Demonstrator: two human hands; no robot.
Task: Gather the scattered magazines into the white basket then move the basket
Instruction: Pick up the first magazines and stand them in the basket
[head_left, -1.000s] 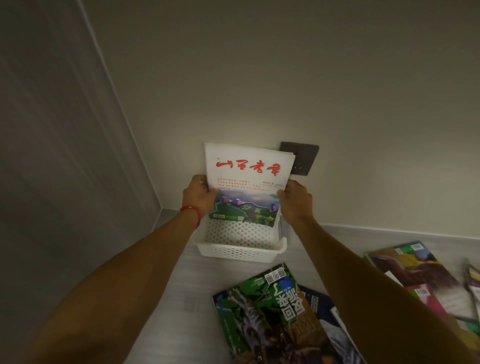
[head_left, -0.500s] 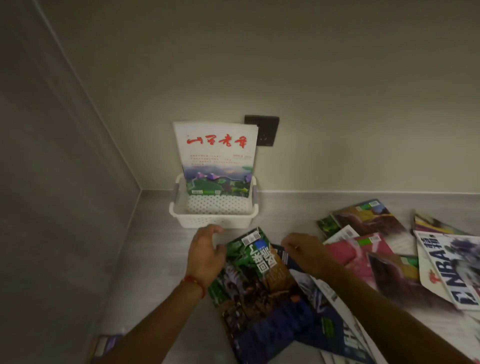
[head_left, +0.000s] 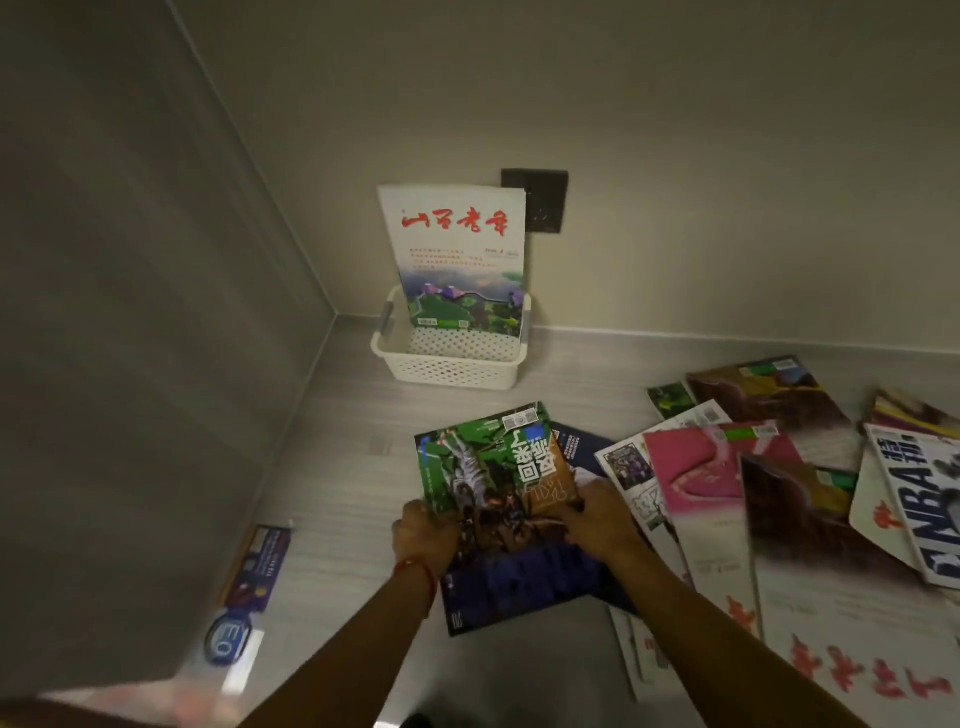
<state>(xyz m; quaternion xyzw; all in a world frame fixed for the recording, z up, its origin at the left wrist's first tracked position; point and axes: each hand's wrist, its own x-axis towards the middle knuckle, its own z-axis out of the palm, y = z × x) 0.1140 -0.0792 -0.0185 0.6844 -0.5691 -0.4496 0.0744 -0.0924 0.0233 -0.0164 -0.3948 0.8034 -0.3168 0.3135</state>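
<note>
both hands sit low in the middle of the frame on a green-covered magazine (head_left: 498, 483) that lies on the pale grey surface (head_left: 343, 467). the left hand (head_left: 423, 538), with a red string bracelet (head_left: 415, 569) at the wrist, grips the magazine's left edge, fingers curled round it. the right hand (head_left: 597, 522) grasps the right edge, thumb on the cover. under this magazine lies a dark blue magazine (head_left: 576, 447), and to the right spreads a loose overlapping heap: a pink-covered magazine (head_left: 701, 467), a brown-covered magazine (head_left: 769, 395) and an nba magazine (head_left: 919, 493) at the right edge. the white basket (head_left: 452, 364) stands in the upper middle, against the wall near the corner, well apart from the hands. a white magazine with red lettering (head_left: 457, 249) stands upright in it, leaning back on the wall, partly covering a dark wall socket (head_left: 545, 197). a blue leaflet (head_left: 260, 566) lies at lower left.
</note>
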